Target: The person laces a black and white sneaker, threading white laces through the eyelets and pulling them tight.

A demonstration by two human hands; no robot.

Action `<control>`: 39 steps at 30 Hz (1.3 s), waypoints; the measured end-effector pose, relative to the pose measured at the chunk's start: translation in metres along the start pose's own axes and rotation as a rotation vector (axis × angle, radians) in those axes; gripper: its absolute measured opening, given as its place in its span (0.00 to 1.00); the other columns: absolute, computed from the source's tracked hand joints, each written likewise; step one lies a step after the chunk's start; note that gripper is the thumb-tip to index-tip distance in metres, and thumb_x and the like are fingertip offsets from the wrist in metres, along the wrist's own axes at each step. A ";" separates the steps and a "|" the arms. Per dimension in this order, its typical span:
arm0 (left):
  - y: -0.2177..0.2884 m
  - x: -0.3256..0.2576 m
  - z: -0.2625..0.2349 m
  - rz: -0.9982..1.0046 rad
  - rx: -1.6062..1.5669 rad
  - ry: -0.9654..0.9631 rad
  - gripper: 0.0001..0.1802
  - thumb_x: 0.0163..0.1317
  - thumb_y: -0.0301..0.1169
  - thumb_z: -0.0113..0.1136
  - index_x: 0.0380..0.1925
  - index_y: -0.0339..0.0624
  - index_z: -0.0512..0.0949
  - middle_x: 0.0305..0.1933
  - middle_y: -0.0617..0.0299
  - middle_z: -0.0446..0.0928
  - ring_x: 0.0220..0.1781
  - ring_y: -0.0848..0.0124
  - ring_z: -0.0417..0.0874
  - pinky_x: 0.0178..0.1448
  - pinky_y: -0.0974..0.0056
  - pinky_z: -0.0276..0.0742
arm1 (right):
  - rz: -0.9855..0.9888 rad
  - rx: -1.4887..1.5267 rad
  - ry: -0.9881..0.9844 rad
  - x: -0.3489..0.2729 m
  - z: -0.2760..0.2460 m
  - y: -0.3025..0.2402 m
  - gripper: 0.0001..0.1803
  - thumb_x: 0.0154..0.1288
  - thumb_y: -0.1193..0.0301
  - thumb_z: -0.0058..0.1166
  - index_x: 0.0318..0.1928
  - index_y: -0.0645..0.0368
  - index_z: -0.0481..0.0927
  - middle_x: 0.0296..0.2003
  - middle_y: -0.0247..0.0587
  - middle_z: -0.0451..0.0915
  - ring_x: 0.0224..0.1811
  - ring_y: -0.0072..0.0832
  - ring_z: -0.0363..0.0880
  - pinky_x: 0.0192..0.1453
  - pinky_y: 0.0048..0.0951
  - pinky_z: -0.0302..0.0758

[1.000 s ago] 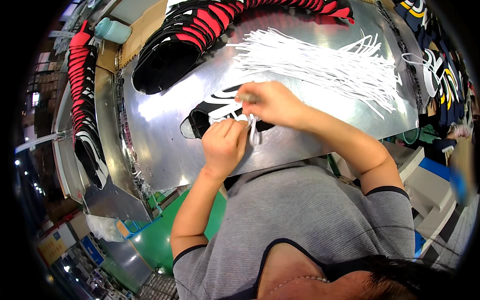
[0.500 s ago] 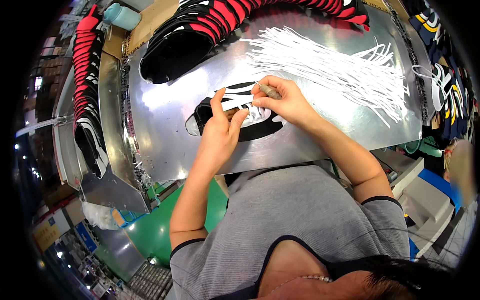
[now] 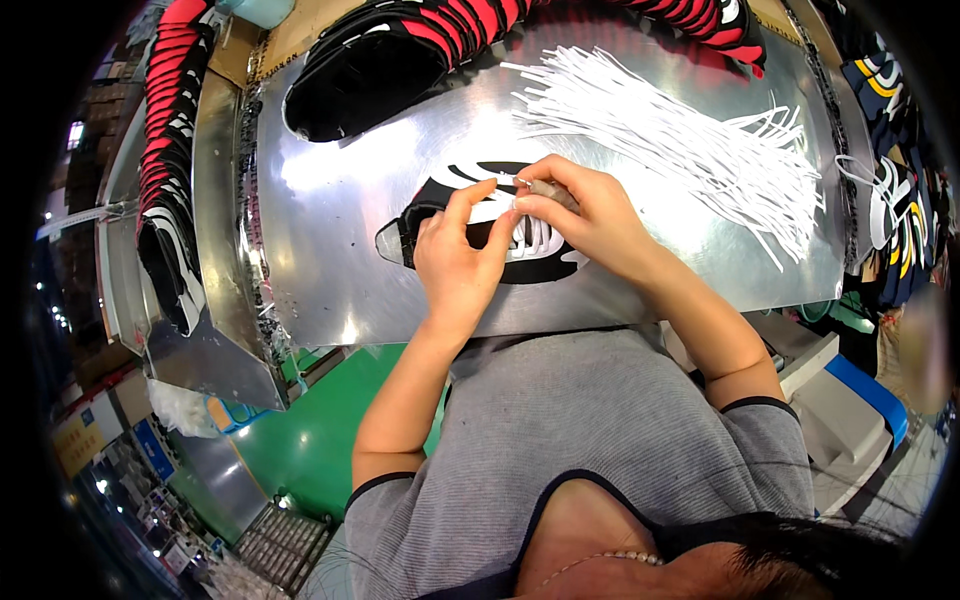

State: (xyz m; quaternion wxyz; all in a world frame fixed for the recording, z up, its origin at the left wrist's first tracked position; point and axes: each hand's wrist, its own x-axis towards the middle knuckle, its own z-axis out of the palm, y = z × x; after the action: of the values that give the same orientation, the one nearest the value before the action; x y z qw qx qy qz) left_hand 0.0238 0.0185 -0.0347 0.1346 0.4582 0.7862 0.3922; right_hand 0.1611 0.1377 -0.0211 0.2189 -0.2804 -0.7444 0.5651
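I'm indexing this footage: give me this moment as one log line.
left hand: at black-and-white shoe upper | right hand: gripping small handled tool | white lace bundle: on metal table

Shirt point(image 3: 600, 410): grey, finely ribbed fabric is covering the torso
Sleeves point(image 3: 768, 440): short, grey, ending near the elbows
Cuffs point(image 3: 760, 401): narrow dark bands are edging the fabric
Neckline point(image 3: 576, 475): a dark band is bordering its curve
Necklace point(image 3: 632, 556): pale round beads are forming a strand
Left hand point(image 3: 460, 260): showing bare
Right hand point(image 3: 600, 215): showing bare

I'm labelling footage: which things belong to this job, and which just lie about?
Job, apparently:
- black and white shoe upper
- slim beige tool, right hand
- flat white laces
- red and black stacked uppers

Lying about, seemingly:
- pale blue rounded container
- crumpled white plastic
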 end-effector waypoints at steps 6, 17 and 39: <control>0.008 0.001 -0.001 -0.027 -0.075 -0.018 0.20 0.54 0.36 0.72 0.48 0.48 0.82 0.42 0.67 0.84 0.37 0.65 0.75 0.46 0.62 0.73 | -0.017 -0.195 -0.006 -0.024 -0.008 -0.004 0.07 0.71 0.72 0.54 0.44 0.62 0.77 0.32 0.42 0.81 0.30 0.30 0.78 0.36 0.30 0.74; 0.008 -0.001 0.004 0.166 0.075 -0.006 0.21 0.56 0.23 0.64 0.52 0.43 0.81 0.23 0.60 0.77 0.28 0.62 0.70 0.37 0.59 0.69 | -0.199 -0.778 -0.065 0.002 0.031 0.000 0.09 0.60 0.71 0.55 0.38 0.64 0.76 0.29 0.49 0.82 0.32 0.45 0.83 0.34 0.42 0.78; 0.017 0.021 -0.026 -0.387 -0.742 -0.335 0.26 0.61 0.18 0.59 0.60 0.42 0.69 0.49 0.57 0.81 0.47 0.71 0.83 0.55 0.67 0.77 | -0.202 -0.013 0.271 -0.002 0.009 0.034 0.12 0.59 0.77 0.62 0.44 0.53 0.83 0.26 0.34 0.80 0.21 0.30 0.77 0.27 0.28 0.72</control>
State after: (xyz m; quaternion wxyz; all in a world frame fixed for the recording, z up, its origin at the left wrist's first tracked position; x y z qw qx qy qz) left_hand 0.0082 0.0277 -0.0015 0.4862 0.2808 0.6308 0.5356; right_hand 0.1622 0.1371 -0.0560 0.3713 -0.2791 -0.7360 0.4924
